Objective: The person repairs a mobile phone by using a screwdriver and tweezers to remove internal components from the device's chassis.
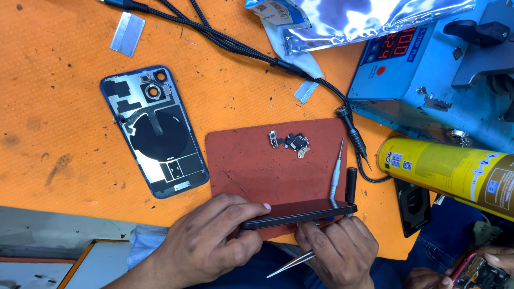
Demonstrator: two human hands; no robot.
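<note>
One dark phone body (pixel 297 212) held on edge over the near edge of a red-brown work mat (pixel 251 166), pinched between both hands. Left hand (pixel 211 243) closed around its left end, thumb and fingertips clamped along the frame. Right hand (pixel 337 246) closed under its right end, also carrying slim metal tweezers (pixel 292 265) that stick out to the lower left. Just beside the phone's right end, a thin silver screwdriver (pixel 336 171) lying on the mat with its tip pointing away, and a short black cylinder (pixel 351 184) upright next to it. Farther up the mat, a small cluster of loose metal and flex parts (pixel 292 142). Left of the mat, on the orange counter (pixel 64 118), a blue phone back cover (pixel 154 131) lying inside up, round coil showing. Black braided cables (pixel 230 40) running from the top edge down to the mat's right corner. At the right, a yellow spray can (pixel 444 171) on its side, in front of a blue machine with a red digit display (pixel 428 69). Above, a silvery plastic bag (pixel 353 16). In the lower right corner, another person's hand (pixel 498 259) on a second opened device (pixel 474 273).
</note>
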